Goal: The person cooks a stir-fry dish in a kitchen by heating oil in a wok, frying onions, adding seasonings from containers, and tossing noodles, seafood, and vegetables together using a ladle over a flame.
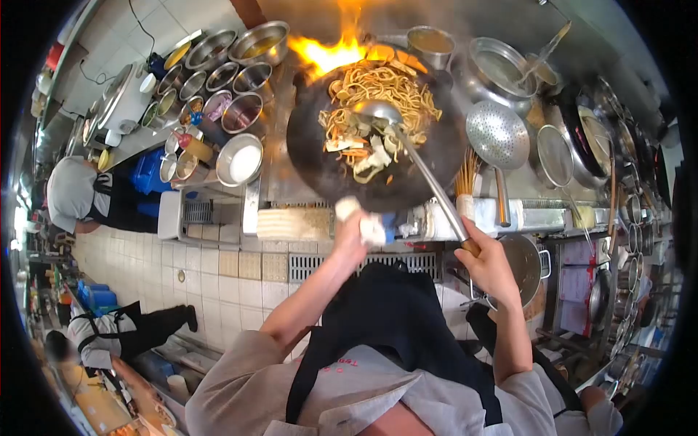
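Observation:
A large dark wok (305, 138) holds noodles (385, 91) with pale and orange pieces, and flames rise at its back left edge. My left hand (351, 236) is closed round a white cloth (371, 228) at the wok's near rim; the wok's handle is hidden under it. My right hand (491, 261) grips the wooden end of a long metal ladle (429, 173), whose bowl rests over the noodles in the middle of the wok.
Metal bowls (240, 160) of ingredients stand at the left. A perforated skimmer (497, 134), a bamboo brush (465, 185) and a large pot (502, 73) are at the right. Two people (73, 190) are at the far left; another person's sleeve (603, 418) shows at the lower right.

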A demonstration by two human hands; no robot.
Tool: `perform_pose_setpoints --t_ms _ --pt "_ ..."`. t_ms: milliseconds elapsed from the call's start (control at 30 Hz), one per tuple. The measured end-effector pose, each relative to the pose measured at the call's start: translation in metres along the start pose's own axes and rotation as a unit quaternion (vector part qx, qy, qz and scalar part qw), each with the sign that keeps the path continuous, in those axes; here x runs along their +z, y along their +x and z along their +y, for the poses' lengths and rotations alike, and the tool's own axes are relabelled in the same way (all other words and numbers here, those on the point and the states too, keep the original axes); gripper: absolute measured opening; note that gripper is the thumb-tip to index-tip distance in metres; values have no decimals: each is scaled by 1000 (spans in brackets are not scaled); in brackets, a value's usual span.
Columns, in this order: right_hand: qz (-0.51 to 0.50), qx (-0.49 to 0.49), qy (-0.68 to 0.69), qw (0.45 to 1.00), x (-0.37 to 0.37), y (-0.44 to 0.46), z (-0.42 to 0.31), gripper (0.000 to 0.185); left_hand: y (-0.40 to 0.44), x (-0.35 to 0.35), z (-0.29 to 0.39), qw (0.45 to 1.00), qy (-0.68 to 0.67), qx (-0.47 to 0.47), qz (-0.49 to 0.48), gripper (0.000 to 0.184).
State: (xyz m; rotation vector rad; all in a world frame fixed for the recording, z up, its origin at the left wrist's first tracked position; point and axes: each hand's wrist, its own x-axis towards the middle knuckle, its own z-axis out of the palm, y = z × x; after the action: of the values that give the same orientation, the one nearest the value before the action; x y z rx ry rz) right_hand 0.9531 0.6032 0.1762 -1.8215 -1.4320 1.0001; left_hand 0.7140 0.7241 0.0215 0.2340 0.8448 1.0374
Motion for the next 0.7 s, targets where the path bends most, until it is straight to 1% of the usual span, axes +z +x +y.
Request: perform_pose_setpoints --t_ms 33,67,133,167,200,233,300,333,367,433,467,500,533,567,600,633,667,700 --pt "7 9 71 997 3 -7 4 57 26 1 4 999 9 -21 38 8" --pt "-21 105 137 985 -3 -14 -13 57 53 8 14 999 -8 -41 32 6" --pt "-15 114 185 976 -6 -20 -12 57 93 23 27 999 -6 -32 11 4" --pt "-11 114 210 971 -8 -21 -13 57 107 25 29 999 -30 -42 2 3" --pt "-2 107 173 979 -9 -20 -10 58 115 26 32 999 -12 -40 -16 4" --pt "1 76 95 993 -12 -19 -11 58 122 26 33 999 10 -40 -34 5" --pt "8 23 -58 998 -20 -26 -17 58 136 20 38 996 57 -67 -29 9" --pt "-8 41 -29 999 -30 -32 -24 58 133 22 41 993 80 -81 -26 11" --pt "-22 36 -37 998 -39 -35 -24 57 126 21 41 994 85 -68 -22 13" --pt "-53 21 -49 997 -54 -41 -14 57 78 29 46 995 98 -34 -13 18" --pt "-56 24 -71 996 -56 -39 -10 54 65 19 41 991 132 -33 -12 24" --pt "-59 -6 -81 995 -52 -32 3 58 67 -7 24 984 147 27 -100 22" --pt "-60 0 -103 993 -46 -18 7 58 53 -3 16 930 349 105 -45 28" --pt "-60 6 -127 990 -39 -5 10 57 53 -14 -5 822 529 205 56 40" --pt "-38 -8 -152 988 -27 14 16 54 20 13 2 763 629 137 62 54" --pt "-16 -76 -103 992 -13 34 57 56 14 15 -3 731 678 77 2 61" --pt "-41 19 22 999 -10 39 48 56 -3 27 -9 631 772 76 7 63" --pt "-63 115 143 981 -7 46 37 57 1 14 -26 573 809 130 -1 58"
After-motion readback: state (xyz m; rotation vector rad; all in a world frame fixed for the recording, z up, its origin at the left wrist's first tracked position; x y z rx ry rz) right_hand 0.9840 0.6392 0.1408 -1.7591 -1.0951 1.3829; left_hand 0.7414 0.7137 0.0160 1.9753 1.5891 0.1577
